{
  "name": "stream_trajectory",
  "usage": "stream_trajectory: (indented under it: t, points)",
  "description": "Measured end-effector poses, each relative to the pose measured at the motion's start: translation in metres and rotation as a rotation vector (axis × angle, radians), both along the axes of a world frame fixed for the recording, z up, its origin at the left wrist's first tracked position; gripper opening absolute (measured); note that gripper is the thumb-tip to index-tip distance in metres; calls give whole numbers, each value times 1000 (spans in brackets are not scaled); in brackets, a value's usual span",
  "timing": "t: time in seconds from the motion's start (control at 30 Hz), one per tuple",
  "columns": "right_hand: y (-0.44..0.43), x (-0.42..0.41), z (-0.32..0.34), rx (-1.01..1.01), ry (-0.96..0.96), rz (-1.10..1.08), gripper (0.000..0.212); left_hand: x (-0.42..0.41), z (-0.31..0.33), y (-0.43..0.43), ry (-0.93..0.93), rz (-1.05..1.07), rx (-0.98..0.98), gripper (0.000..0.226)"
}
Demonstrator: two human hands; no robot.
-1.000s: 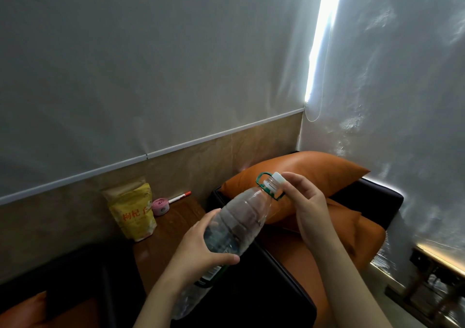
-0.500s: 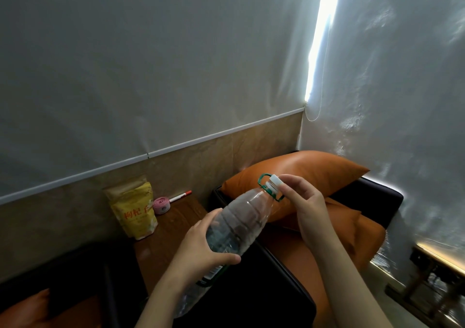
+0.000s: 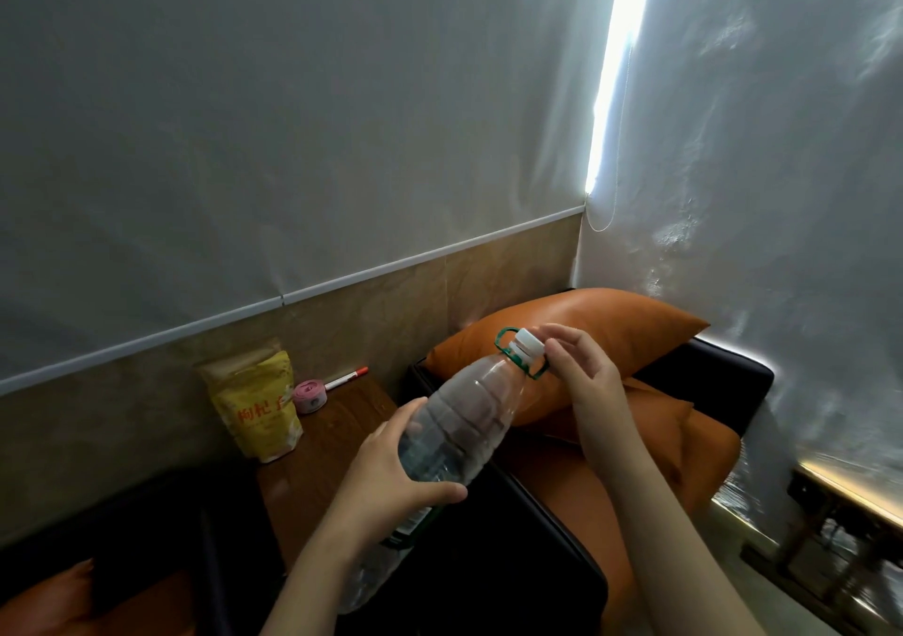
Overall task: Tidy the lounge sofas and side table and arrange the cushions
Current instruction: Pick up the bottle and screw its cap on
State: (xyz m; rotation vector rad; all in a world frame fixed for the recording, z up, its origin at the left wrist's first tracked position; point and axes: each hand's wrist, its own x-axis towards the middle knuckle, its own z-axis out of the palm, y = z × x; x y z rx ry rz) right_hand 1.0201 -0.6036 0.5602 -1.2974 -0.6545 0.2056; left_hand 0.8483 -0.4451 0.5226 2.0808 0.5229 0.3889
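Easing back slightly, the right hand [image 3: 584, 374] is pinching the cap [image 3: 527, 340]. Below that pinch, the left hand [image 3: 391, 481] is curling around the tilted bottle [image 3: 464, 420] mid-body. It is looking light, thin-walled and easily crushed.

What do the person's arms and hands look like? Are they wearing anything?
The left arm and right arm are bare, with no sleeves in view. The left hand and right hand wear no gloves. No rings, watch or bracelet show on the fingers or wrists.
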Motion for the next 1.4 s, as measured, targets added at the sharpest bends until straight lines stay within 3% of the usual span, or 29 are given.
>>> stream_trajectory:
  t: [0.27,0.5,0.67,0.77,0.9,1.13,1.4]
  points:
    - [-3,0,2,32,20,39,24,-1,6,-8,-9,-64,-39,83]
    - [-3,2,-2,37,50,24,21,-2,4,-10,23,-101,-23,92]
    - [-3,3,-7,111,140,77,51,-5,4,-9,17,-87,-26,85]
    - [-4,4,-10,121,151,134,41,-7,5,-9,1,-89,-50,76]
    - [-4,3,-8,134,168,124,52,-6,3,-11,14,-119,-100,78]
    - [-5,4,-3,99,142,155,29,-5,2,-9,63,-167,-161,82]
    - [-10,0,8,15,62,245,37,-3,9,-6,96,-248,-239,77]
